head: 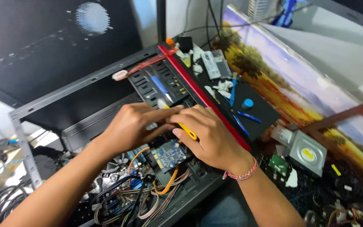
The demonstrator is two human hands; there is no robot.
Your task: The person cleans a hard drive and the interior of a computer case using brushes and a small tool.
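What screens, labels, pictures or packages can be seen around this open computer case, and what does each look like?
Monitor: upper left behind the case, large dark rectangle showing a pale dotted sphere.
Landscape picture: leaning at right, wide panel with yellow field, dark trees, lilac sky.
Optical drive: right of the right hand, grey metal box with a round white and yellow sticker.
Small clear packets: at the case's far end, flat and pale.
No readable signs otherwise.
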